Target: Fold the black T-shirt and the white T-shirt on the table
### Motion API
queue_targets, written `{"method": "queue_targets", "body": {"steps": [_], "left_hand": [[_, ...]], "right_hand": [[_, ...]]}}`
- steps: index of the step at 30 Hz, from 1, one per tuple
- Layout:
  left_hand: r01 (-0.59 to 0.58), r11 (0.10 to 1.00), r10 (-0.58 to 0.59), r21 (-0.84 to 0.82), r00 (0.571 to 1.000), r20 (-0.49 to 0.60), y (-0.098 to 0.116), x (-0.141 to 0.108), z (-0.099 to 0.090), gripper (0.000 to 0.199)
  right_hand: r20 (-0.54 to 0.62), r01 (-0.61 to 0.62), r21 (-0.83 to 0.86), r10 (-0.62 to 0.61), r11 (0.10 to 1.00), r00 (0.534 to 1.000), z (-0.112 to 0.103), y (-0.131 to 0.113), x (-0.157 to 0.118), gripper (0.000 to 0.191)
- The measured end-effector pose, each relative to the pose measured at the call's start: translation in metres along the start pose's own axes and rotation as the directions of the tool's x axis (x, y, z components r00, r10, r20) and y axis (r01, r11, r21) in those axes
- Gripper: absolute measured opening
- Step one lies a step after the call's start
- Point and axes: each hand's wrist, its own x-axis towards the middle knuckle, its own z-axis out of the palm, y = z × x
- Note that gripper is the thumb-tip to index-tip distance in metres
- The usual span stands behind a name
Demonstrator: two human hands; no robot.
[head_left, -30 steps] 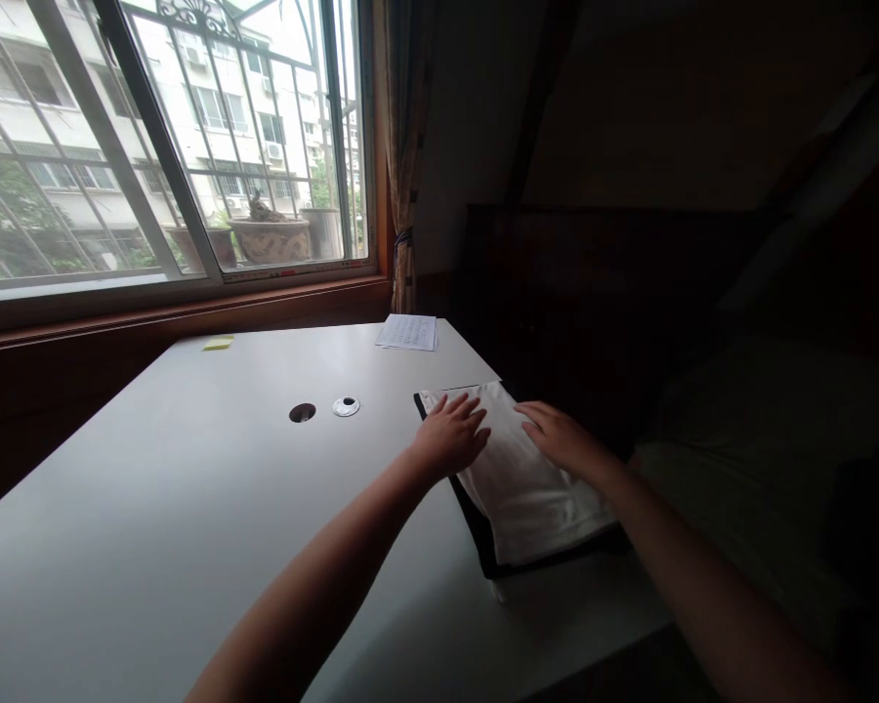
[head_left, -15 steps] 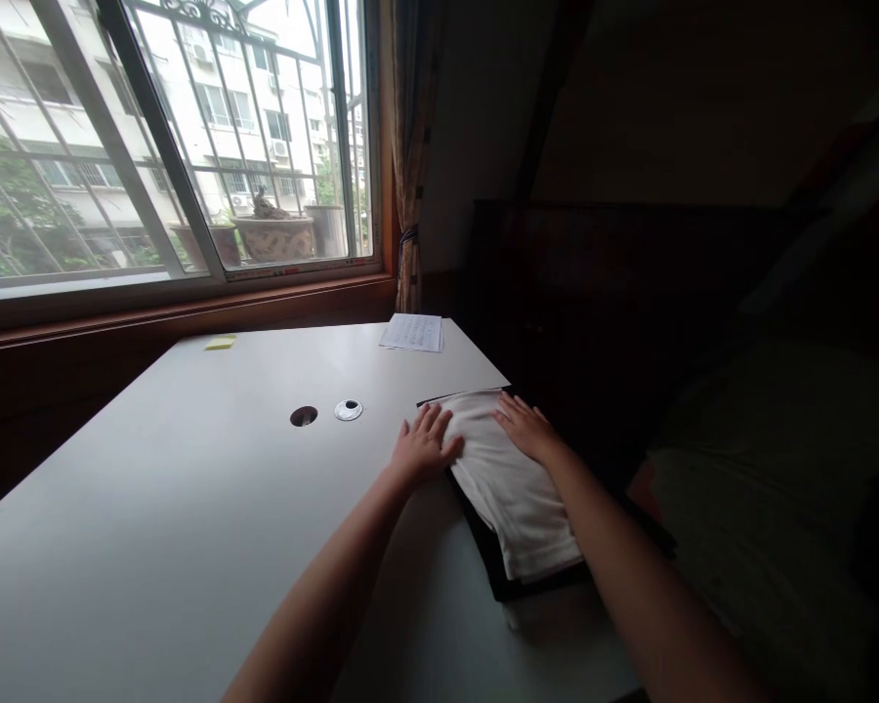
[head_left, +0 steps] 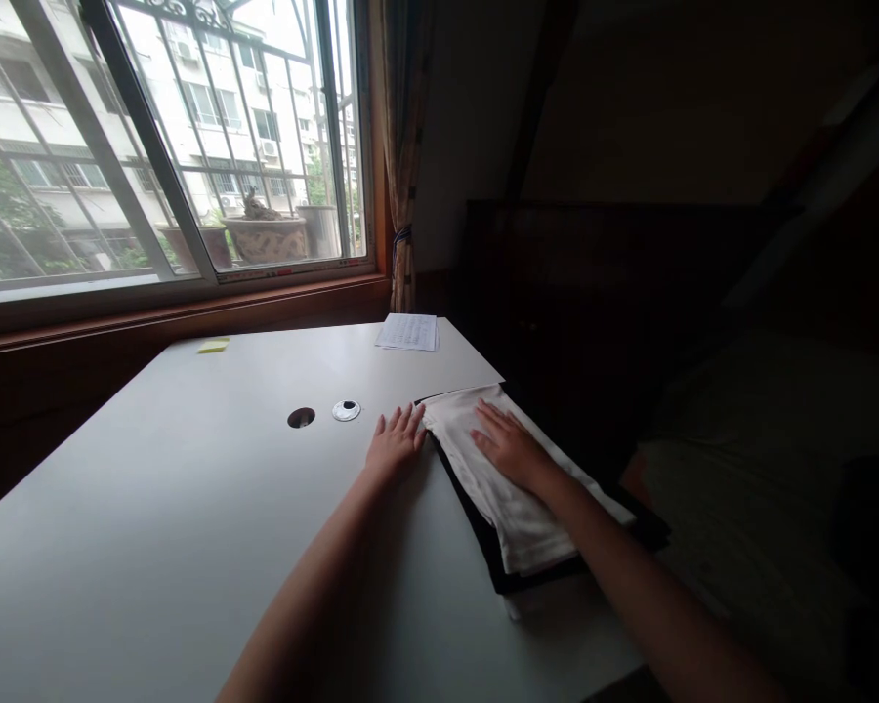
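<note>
A white cloth (head_left: 527, 522) lies flat and slightly wrinkled on top of a black cloth or flat black item (head_left: 487, 557), whose edge shows along the left and near sides. My right hand (head_left: 509, 444) rests on the white cloth with its fingers spread. My left hand (head_left: 397, 439) lies on the table just left of the cloth's far left corner, fingers apart, its fingertips close to that corner. Neither hand grips anything. Something pale (head_left: 513, 607) pokes out beneath the near edge of the black layer; what it is cannot be made out.
The white table (head_left: 190, 488) carries printed papers (head_left: 408, 331) at its far edge and a yellow note (head_left: 213, 345) at the far left. A round hole (head_left: 301, 418) and a round silver cover (head_left: 347, 411) are mid-table. Behind stands a barred window with a curtain (head_left: 402, 195).
My left hand has moved left, off the white cloth and onto the table. My right hand has shifted left from the cloth's right edge towards its middle. The view has shifted slightly.
</note>
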Motion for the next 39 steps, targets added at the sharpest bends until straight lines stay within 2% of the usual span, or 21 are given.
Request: {"method": "queue_targets", "body": {"steps": [2,4,7,12,16,19,21,23,25,28,30,34,37,39], "left_hand": [[0.011,1.000,-0.011,0.023,1.000,-0.011,0.000,-0.002,0.000,0.062],[0.025,0.999,-0.025,0.042,1.000,-0.019,0.001,-0.004,0.000,0.064],[0.034,0.997,-0.032,0.067,0.999,-0.022,0.000,-0.009,-0.001,0.064],[0.032,0.994,-0.032,0.106,0.999,-0.002,-0.011,-0.023,-0.007,0.062],[0.035,0.990,-0.037,0.139,0.999,0.012,-0.029,-0.040,-0.014,0.057],[0.048,0.985,-0.053,0.163,0.998,0.028,-0.046,-0.056,-0.022,0.056],[0.058,0.982,-0.066,0.182,0.997,0.040,-0.059,-0.068,-0.028,0.056],[0.064,0.978,-0.074,0.197,0.996,0.045,-0.070,-0.079,-0.033,0.055],[0.070,0.976,-0.080,0.205,0.996,0.042,-0.080,-0.090,-0.036,0.055],[0.091,0.974,-0.102,0.207,0.994,0.041,-0.090,-0.102,-0.040,0.056],[0.102,0.973,-0.114,0.205,0.993,0.044,-0.093,-0.106,-0.041,0.057],[0.105,0.974,-0.115,0.200,0.993,0.035,-0.093,-0.109,-0.040,0.057],[0.103,0.975,-0.110,0.199,0.994,0.026,-0.093,-0.108,-0.040,0.056],[0.104,0.975,-0.112,0.198,0.993,0.029,-0.093,-0.108,-0.041,0.056]], "right_hand": [[-0.002,0.103,0.023,-0.103,0.994,0.995,0.004,-0.026,-0.017,0.060],[-0.030,0.121,-0.003,-0.121,0.993,0.992,0.008,-0.049,-0.034,0.059],[-0.013,0.170,-0.033,-0.171,0.985,0.985,0.012,-0.075,-0.056,0.062],[0.047,0.243,-0.063,-0.240,0.968,0.970,0.012,-0.102,-0.079,0.063],[0.184,0.299,0.007,-0.295,0.954,0.938,0.001,-0.116,-0.084,0.058],[0.217,0.349,0.173,-0.382,0.921,0.898,-0.016,-0.116,-0.075,0.056],[0.132,0.327,0.255,-0.368,0.910,0.920,-0.026,-0.108,-0.060,0.056],[0.018,0.238,0.271,-0.252,0.933,0.968,-0.031,-0.095,-0.038,0.058],[-0.021,0.102,0.240,-0.100,0.965,0.995,-0.030,-0.082,-0.013,0.063],[0.134,-0.040,0.082,0.029,0.996,0.991,-0.018,-0.073,0.016,0.074],[0.212,-0.008,-0.029,0.014,1.000,0.977,-0.006,-0.078,0.023,0.080],[0.265,0.203,-0.132,-0.163,0.970,0.950,0.016,-0.102,0.020,0.075],[0.315,0.301,-0.065,-0.266,0.952,0.911,0.021,-0.112,0.022,0.065],[0.268,0.314,0.030,-0.311,0.949,0.912,0.017,-0.110,0.030,0.063]]}}
